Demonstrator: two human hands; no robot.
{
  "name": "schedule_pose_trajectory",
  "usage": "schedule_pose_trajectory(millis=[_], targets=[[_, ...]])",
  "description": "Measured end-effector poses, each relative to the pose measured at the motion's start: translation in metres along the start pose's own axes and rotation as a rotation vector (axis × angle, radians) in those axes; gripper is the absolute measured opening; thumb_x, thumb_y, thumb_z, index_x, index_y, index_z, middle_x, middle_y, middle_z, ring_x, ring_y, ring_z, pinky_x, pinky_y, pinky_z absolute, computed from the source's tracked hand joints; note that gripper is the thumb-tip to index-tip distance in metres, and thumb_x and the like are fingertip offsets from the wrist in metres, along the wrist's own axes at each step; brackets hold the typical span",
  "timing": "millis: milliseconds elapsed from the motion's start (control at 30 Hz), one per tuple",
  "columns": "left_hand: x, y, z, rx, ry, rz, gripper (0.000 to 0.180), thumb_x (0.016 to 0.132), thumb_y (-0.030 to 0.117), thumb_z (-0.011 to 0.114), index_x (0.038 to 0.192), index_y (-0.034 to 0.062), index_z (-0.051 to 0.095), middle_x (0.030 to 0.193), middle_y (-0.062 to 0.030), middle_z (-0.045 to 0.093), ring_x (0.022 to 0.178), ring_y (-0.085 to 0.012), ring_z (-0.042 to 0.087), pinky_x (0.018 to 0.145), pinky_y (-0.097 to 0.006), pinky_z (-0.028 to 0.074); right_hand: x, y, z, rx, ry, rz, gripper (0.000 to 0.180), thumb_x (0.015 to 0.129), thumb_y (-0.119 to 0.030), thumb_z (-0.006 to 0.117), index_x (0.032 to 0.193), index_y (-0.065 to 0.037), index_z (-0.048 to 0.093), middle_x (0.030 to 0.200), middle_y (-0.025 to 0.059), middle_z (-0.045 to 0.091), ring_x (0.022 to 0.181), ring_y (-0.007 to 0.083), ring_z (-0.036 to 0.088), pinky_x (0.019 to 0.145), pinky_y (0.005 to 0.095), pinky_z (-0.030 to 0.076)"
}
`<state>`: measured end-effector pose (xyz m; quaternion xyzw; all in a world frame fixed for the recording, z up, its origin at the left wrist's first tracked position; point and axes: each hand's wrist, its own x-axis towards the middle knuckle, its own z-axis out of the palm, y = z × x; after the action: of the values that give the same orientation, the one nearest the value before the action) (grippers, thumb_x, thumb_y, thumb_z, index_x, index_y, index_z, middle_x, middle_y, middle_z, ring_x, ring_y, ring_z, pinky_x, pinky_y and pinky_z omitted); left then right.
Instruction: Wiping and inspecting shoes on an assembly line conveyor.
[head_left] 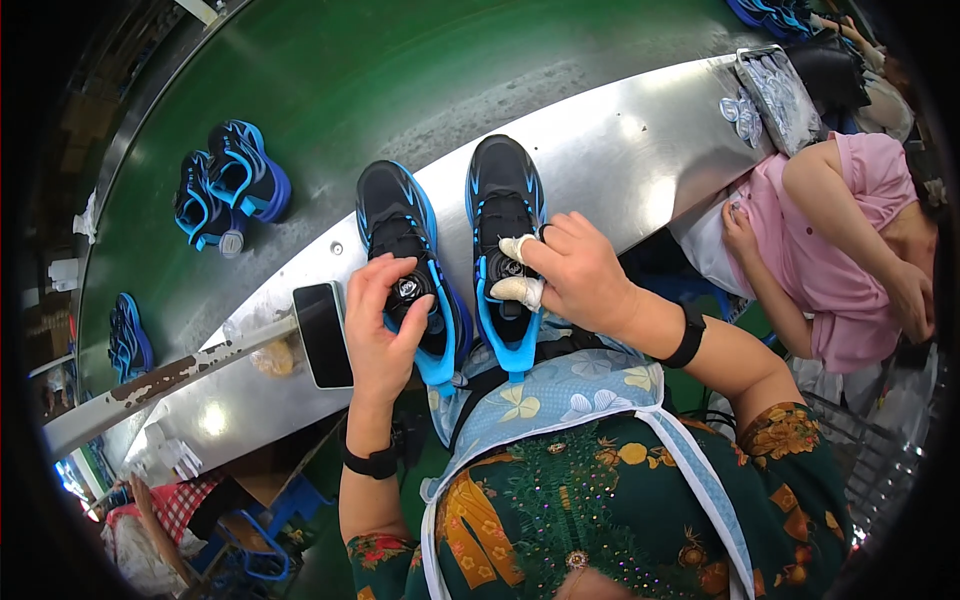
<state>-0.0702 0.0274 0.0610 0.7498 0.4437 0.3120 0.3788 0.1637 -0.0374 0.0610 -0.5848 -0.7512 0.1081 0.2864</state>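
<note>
A dark phone (324,333) lay on the steel worktop (620,140), just beside the left hand (378,330). At the far right end of the worktop stood a flat metal tray (775,85) with small clear packets in it, and some packets lay beside it. Behind the worktop ran a green belt (350,70), which carried a pair of blue shoes (228,185) and another blue shoe (128,338) further left. A person in a pink shirt (830,250) sat at the right.

Two black shoes with blue trim stood side by side at the near edge. The left hand rested on the left shoe (405,265), its fingers closed around the round dial. The right hand (580,275) lay over the right shoe (505,225), with taped fingers pinched together on its dial.
</note>
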Motion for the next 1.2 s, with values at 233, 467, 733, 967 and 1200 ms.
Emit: schedule_pose_trajectory(millis=[233, 467, 733, 967, 1200], targets=[[0.006, -0.01, 0.002, -0.093, -0.05, -0.031, 0.037, 0.074, 0.002, 0.067, 0.11, 0.0039, 0.062, 0.109, -0.013, 0.057, 0.108, -0.0249, 0.055, 0.088, -0.031, 0.044, -0.001, 0.007, 0.0, 0.115, -0.003, -0.02, 0.039, 0.072, -0.028, 0.077, 0.102, -0.007, 0.065, 0.07, 0.0071, 0.049, 0.064, 0.0253, 0.049, 0.058, 0.0353, 0.039], [0.008, -0.004, 0.002, -0.122, -0.088, -0.061, 0.039, 0.075, 0.003, 0.066, 0.113, 0.0014, 0.06, 0.113, -0.0095, 0.057, 0.104, -0.0172, 0.052, 0.086, -0.027, 0.039, 0.005, 0.018, -0.007, 0.13, -0.054, -0.035, 0.039, 0.07, -0.029, 0.077, 0.102, -0.009, 0.066, 0.069, 0.007, 0.046, 0.063, 0.0246, 0.047, 0.058, 0.0348, 0.038], [0.013, -0.003, 0.006, 0.011, -0.076, -0.029, 0.028, 0.077, 0.004, 0.065, 0.105, 0.0019, 0.063, 0.114, -0.0119, 0.057, 0.104, -0.02, 0.053, 0.083, -0.028, 0.04, 0.002, 0.012, -0.006, -0.009, 0.07, 0.03, 0.041, 0.068, -0.031, 0.077, 0.098, -0.008, 0.063, 0.068, 0.006, 0.049, 0.064, 0.0252, 0.05, 0.06, 0.0362, 0.042], [-0.018, 0.059, 0.022, -0.479, -0.324, -0.629, 0.019, 0.097, 0.012, 0.047, 0.106, -0.0014, 0.058, 0.101, -0.0108, 0.063, 0.063, -0.0115, 0.056, 0.051, -0.023, 0.044, 0.011, 0.035, -0.03, 0.392, -0.468, 0.147, 0.053, 0.079, -0.011, 0.07, 0.13, -0.018, 0.056, 0.108, 0.0157, 0.054, 0.099, 0.032, 0.054, 0.087, 0.0369, 0.046], [-0.013, 0.045, 0.073, -1.143, -0.331, -1.058, 0.024, 0.101, 0.023, 0.042, 0.106, 0.0015, 0.05, 0.083, -0.0213, 0.066, 0.042, -0.0091, 0.044, 0.039, -0.02, 0.032, 0.008, 0.045, -0.021, 0.339, -0.319, 0.0, 0.046, 0.075, -0.015, 0.073, 0.121, -0.015, 0.062, 0.088, 0.0098, 0.055, 0.081, 0.0283, 0.053, 0.074, 0.0353, 0.044]])
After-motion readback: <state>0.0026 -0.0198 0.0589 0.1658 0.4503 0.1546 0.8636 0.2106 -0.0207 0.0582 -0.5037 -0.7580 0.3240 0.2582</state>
